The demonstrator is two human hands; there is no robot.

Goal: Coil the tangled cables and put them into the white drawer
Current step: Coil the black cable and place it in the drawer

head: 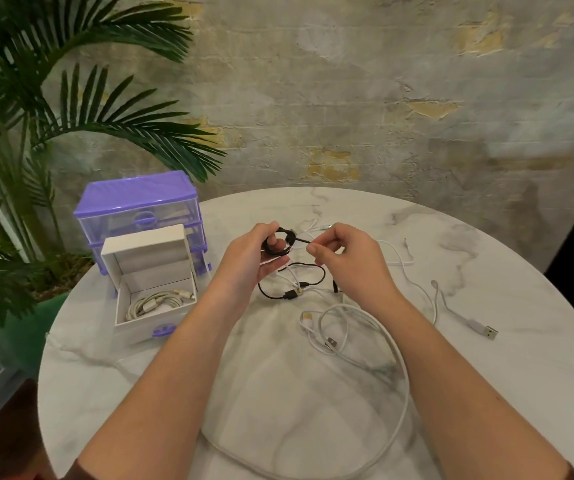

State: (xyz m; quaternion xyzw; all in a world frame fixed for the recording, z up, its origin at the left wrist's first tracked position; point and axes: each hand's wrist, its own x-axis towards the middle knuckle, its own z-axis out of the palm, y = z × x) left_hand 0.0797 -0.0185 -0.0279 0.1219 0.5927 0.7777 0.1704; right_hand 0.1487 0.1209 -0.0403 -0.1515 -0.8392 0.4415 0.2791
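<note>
Black cable (280,242), white cables (375,341), purple organiser (140,202), white drawer (147,327), grey-veined marble table (503,375).

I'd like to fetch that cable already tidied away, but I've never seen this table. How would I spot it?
Start at the purple drawer unit at the left edge of the round marble table. Directly in front of it sits a white drawer, pulled out, with a purple handle. The coiled white cable lies inside it, the only cable wound up and boxed; the others sprawl loose on the tabletop or are in the person's hands.

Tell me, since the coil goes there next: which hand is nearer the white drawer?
Left. The left hand, holding the black cable coil, is just right of the white drawer; the right hand is farther right.
</note>
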